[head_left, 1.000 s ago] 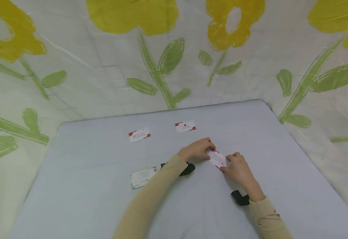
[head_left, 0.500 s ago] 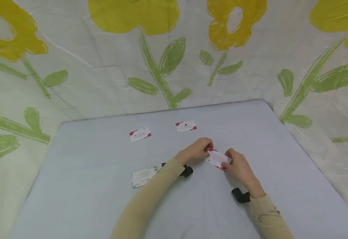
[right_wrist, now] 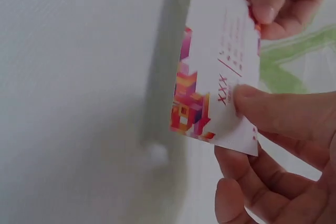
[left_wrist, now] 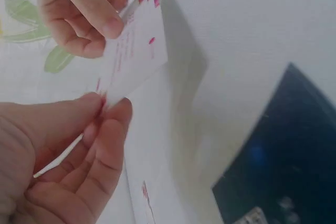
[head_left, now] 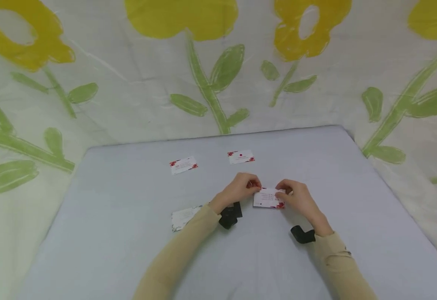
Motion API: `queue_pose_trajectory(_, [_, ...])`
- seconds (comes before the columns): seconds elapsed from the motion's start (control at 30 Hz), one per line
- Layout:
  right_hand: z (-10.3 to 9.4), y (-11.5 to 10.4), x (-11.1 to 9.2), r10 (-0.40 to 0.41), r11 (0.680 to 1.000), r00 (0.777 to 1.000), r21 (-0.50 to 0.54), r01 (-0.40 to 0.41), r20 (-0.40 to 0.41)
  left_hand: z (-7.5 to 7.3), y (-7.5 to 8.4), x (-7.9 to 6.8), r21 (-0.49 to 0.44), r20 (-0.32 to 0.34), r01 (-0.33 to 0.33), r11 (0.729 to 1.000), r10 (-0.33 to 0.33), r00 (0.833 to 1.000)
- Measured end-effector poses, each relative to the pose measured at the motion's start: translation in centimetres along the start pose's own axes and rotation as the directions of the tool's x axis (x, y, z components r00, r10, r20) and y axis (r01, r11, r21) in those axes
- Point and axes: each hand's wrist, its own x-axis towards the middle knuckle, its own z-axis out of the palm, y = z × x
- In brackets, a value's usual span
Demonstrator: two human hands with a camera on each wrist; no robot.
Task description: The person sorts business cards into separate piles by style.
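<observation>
A white business card [head_left: 265,199] with red and orange corner patterns is held just above the table between both hands. My left hand [head_left: 236,189] pinches its left corner between thumb and fingers. On the opposite end, my right hand [head_left: 299,199] has its thumb on the printed face and its fingers behind. The right wrist view shows small text and the letters XXX on the card [right_wrist: 218,72], which stands tilted. A dark card [left_wrist: 283,150] lies on the table beside the left hand, mostly under that wrist in the head view.
Two white cards with red corners, the left card [head_left: 183,165] and the right card [head_left: 241,156], lie toward the table's back. A white card with grey-green corners [head_left: 184,217] is partly covered by the left sleeve. Behind the table [head_left: 128,179] hangs a flower-printed sheet [head_left: 147,83].
The held card has turned from a slant to nearly level in the head view. Both hands shifted slightly with it, and the view itself has moved a little.
</observation>
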Motion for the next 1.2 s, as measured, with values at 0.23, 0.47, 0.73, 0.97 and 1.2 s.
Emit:
queue_pose_trajectory(0.23, [0.2, -0.7, 0.4, 0.035, 0.999, 0.995, -0.001, -0.035, 0.094, 0.6, -0.2, -1.6, 0.002, -0.006, 0.037, 0.999, -0.037, 0.999])
queue_pose_trajectory(0.47, [0.8, -0.9, 0.8, 0.054, 0.995, 0.988, -0.093, -0.041, 0.146, 1.2, 0.2, -2.0, 0.14, -0.031, 0.115, 0.984, -0.111, 0.993])
queue_pose_trajectory(0.73, [1.5, -1.2, 1.3, 0.058, 0.982, 0.99, -0.188, -0.033, 0.13, 1.8, 0.7, -2.1, 0.325, -0.072, 0.151, 0.934, -0.135, 0.988])
queue_pose_trajectory(0.97, [1.9, -1.2, 1.4, 0.034, 0.973, 0.99, -0.232, -0.001, 0.138, 1.9, 0.7, -2.4, 0.392, -0.091, 0.144, 0.909, -0.117, 0.989])
queue_pose_trajectory(1.2, [2.1, -1.1, 1.2, -0.011, 0.965, 0.993, -0.257, 0.042, 0.12, 1.7, 0.5, -2.5, 0.387, -0.079, 0.135, 0.912, -0.113, 0.991])
